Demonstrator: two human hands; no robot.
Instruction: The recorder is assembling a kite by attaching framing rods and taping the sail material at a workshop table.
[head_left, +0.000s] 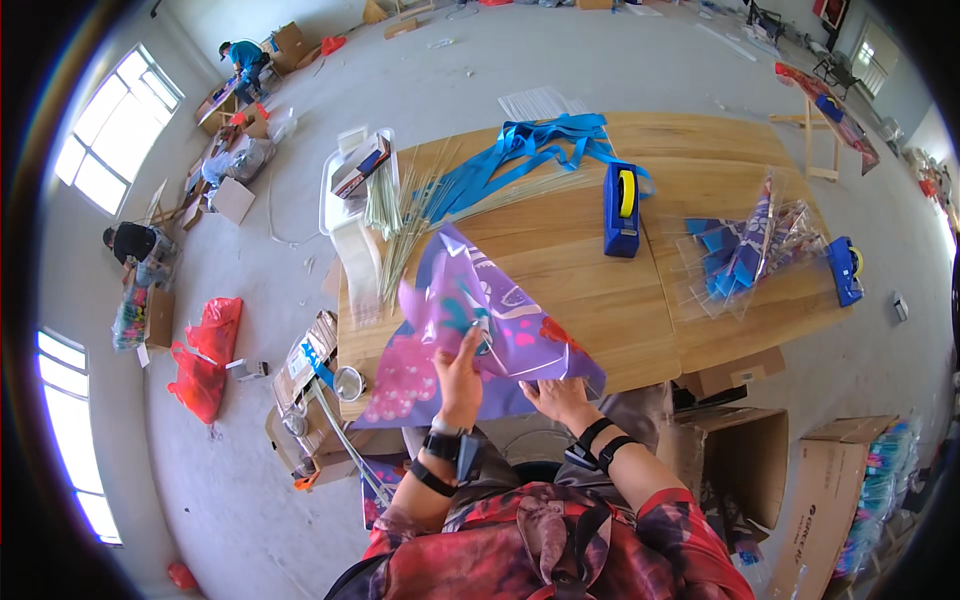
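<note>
A purple printed kite [510, 345], a triangular sheet with pink, teal and red patterns, lies over the near edge of the wooden table, its left part lifted and folded up. My left hand [460, 388] is closed on the folded part, thumb pointing up. At the lower right edge of the sheet, my right hand [562, 402] grips the border, its fingertips partly hidden. Thin pale sticks [405, 240] spread over the table beyond my left hand. Blue ribbons [515, 155] lie heaped at the far edge.
On the wooden table [720, 160] stand a blue tape dispenser [621, 225], a second dispenser [846, 270] and bagged purple-blue kites [745, 245]. A white tray [330, 205] holds a small box. Cardboard boxes [745, 460] sit below right; a red plastic bag [208, 350] lies left. Two people work far left.
</note>
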